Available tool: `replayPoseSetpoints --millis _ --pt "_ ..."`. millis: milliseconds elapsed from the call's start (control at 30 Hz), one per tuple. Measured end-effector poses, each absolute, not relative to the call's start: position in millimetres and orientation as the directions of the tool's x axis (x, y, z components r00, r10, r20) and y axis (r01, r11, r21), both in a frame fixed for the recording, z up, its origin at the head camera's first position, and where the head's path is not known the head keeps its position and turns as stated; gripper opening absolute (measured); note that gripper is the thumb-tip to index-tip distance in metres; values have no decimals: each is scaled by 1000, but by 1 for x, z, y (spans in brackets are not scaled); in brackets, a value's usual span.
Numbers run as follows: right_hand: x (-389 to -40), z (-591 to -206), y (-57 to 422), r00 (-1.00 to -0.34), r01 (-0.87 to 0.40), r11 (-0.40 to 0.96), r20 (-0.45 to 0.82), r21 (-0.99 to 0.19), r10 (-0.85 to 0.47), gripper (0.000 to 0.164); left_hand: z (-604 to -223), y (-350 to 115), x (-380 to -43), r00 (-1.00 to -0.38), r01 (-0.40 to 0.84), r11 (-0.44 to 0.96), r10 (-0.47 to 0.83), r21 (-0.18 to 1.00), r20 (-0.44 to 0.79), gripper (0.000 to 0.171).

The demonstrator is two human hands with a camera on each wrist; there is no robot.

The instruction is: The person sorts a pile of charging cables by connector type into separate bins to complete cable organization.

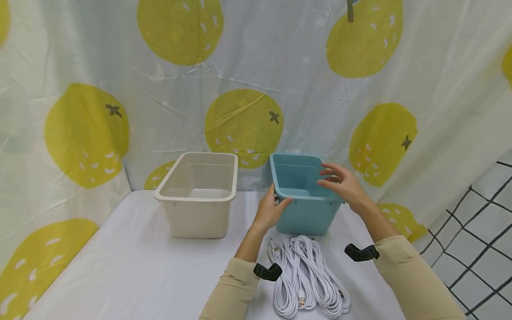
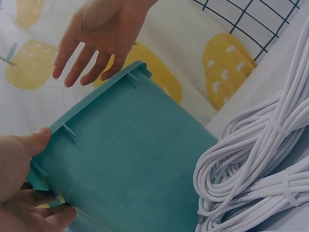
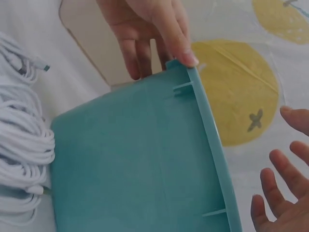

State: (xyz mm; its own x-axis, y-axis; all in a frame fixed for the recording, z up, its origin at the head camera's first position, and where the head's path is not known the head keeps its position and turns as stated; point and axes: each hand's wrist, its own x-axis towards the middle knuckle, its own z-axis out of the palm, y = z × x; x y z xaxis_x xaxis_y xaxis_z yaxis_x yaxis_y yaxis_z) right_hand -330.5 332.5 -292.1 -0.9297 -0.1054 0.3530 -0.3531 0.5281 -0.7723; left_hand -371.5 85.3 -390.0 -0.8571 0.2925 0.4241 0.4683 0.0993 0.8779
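Head view: left hand [image 1: 269, 211] pinched the blue bin [image 1: 306, 217] at its near left corner; right hand [image 1: 342, 184], fingers spread, hung near its right side. Blue bin stood on the table [image 1: 120, 266], cables [image 1: 312, 278] bundled just in front, beige bin [image 1: 200, 219] to the left.

Left wrist: left thumb [image 2: 36, 142] lay on the rim [image 2: 99, 94], fingers curled below.

Right wrist: right fingers [image 3: 287, 170] were spread, apart from the rim.

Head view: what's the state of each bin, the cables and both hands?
Beige bin: upright, open-topped, no contents visible.
Teal bin: upright, open-topped, no contents visible.
White cables: coiled and tied, lying before the teal bin.
Left hand: grips the teal bin's near left rim.
Right hand: fingers parted, not touching the bin.
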Motion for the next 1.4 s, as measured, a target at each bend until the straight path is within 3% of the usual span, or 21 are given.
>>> replayPoseSetpoints --millis 600,1067,1400 --pt "-288 -304 332 -881 -456 597 427 -659 -203 61 -386 84 -370 -860 464 88 283 881 425 80" --pt "-263 -338 338 -878 -467 600 423 -650 -224 55 -391 86 -371 -858 472 98 279 876 432 79" --pt "-244 -364 334 -893 -446 551 388 -706 -226 54 -387 85 -368 -864 461 110 284 881 417 79"
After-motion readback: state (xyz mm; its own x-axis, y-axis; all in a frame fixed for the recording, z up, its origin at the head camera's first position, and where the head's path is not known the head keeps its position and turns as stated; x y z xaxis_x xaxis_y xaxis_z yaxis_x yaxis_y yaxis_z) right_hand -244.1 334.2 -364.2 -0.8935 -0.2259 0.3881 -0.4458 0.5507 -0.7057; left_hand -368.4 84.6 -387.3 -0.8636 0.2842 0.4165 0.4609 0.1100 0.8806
